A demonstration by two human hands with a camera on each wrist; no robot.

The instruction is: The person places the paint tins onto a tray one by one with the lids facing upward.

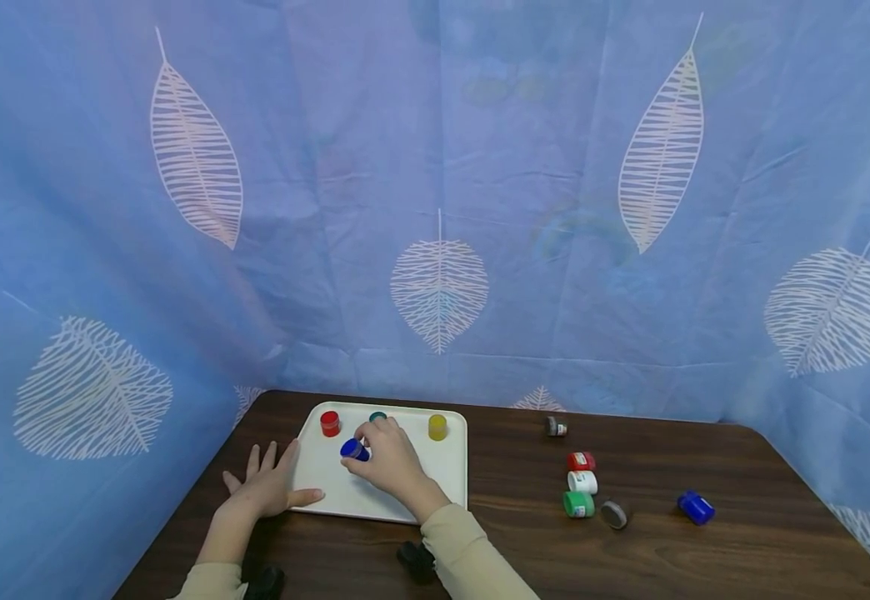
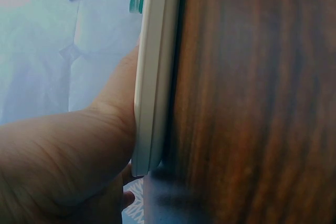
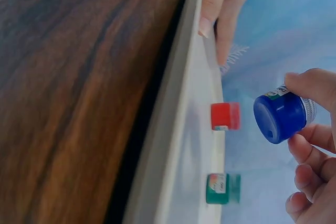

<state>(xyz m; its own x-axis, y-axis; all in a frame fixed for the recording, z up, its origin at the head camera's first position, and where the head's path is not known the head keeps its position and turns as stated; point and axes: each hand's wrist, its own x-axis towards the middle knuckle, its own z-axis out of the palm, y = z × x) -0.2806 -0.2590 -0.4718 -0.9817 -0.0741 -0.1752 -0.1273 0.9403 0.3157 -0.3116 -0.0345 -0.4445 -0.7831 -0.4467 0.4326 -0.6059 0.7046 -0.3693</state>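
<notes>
My right hand (image 1: 393, 460) pinches a small blue paint jar (image 3: 281, 115) between thumb and fingers, tilted above the white tray (image 1: 322, 492). In the right wrist view, the jar's blue base faces the camera and its clear ribbed lid points toward my palm. My left hand (image 1: 257, 490) rests with spread fingers at the tray's left edge, its thumb over the front left corner. On the tray stand a red jar (image 1: 330, 423) at back left, a green jar (image 3: 218, 188) partly hidden behind my right hand in the head view, and a yellow jar (image 1: 437, 427) at back right.
Right of the tray on the brown table (image 1: 510, 533) lie a red jar (image 1: 581, 461), a white jar (image 1: 582, 482) and a green jar (image 1: 579, 504) in a row. Around them are a dark jar (image 1: 556, 426), a grey-topped jar (image 1: 614, 514) and another blue jar (image 1: 696, 507).
</notes>
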